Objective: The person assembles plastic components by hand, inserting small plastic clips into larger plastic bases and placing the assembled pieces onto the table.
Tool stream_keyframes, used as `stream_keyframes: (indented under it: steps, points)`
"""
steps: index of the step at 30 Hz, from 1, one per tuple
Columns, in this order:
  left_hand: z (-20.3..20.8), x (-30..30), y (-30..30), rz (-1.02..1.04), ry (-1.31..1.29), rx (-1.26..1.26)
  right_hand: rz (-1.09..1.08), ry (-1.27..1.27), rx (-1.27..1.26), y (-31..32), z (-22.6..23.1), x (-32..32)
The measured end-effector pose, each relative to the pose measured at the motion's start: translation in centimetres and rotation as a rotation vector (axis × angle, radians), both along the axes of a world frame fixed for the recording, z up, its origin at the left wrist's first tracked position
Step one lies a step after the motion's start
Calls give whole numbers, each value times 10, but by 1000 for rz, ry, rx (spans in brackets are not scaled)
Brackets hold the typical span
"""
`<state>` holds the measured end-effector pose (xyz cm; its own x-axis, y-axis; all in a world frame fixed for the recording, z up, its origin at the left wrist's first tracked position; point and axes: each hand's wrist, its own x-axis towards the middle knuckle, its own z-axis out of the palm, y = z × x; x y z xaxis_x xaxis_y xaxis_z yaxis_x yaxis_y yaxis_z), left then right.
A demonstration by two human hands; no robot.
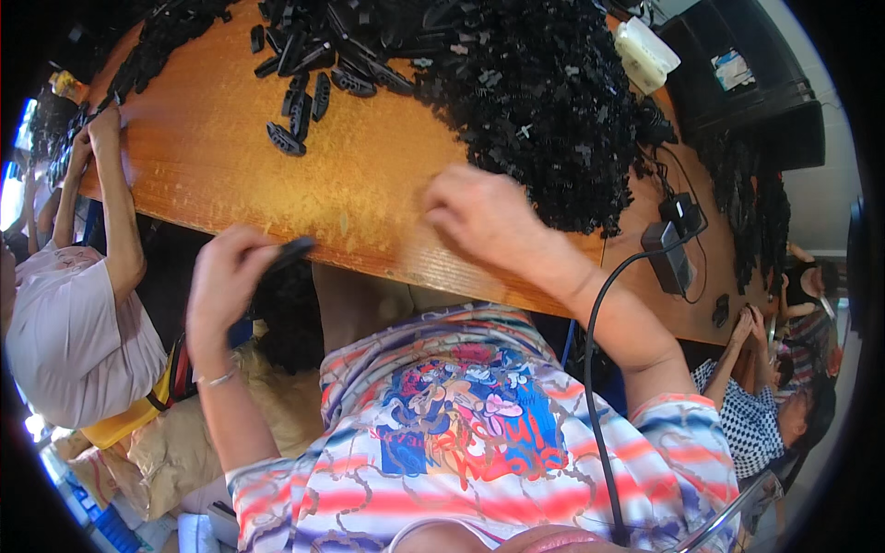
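Note:
My left hand (226, 276) is at the front edge of the wooden table (212, 147), to the left. Between its thumb and fingers is a small black oblong plastic piece (295, 250), slightly blurred. Over the tabletop, beside a big heap of small black parts (535, 120), my right hand (479, 217) has its fingers curled in and is blurred by motion. Whatever those fingers hold, if anything, is too small or hidden to make out. Farther back lie several loose black oblong pieces (286, 138), some stacked on each other.
A whitish plastic container (645, 55) stands behind the heap. To the right are a black power adapter (667, 258) and a black cable (597, 350) running down past my right arm. One co-worker (83, 323) sits at the left, another (751, 396) at the right.

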<state>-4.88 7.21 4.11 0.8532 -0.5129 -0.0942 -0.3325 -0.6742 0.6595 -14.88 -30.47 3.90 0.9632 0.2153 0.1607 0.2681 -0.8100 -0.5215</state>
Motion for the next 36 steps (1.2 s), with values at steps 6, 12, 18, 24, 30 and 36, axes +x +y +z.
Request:
stream_keyframes:
  steps: [6,12,18,24,30,36]
  points:
    - [7,-3,22,336,-113,-177,-67,-145,-213,-44,8,0]
    - [-11,50,-56,136,-582,-39,66,-18,-316,-19,4,12]
    - [-26,80,-63,42,-614,14,48,-143,-143,22,-19,43]
    - [-29,90,-72,-60,-709,-60,90,-127,-132,26,-18,52]
    - [-23,83,-83,-107,-635,32,149,-38,-141,25,2,58]
    - [-27,37,-104,-68,-439,-145,-79,206,8,16,-5,67]
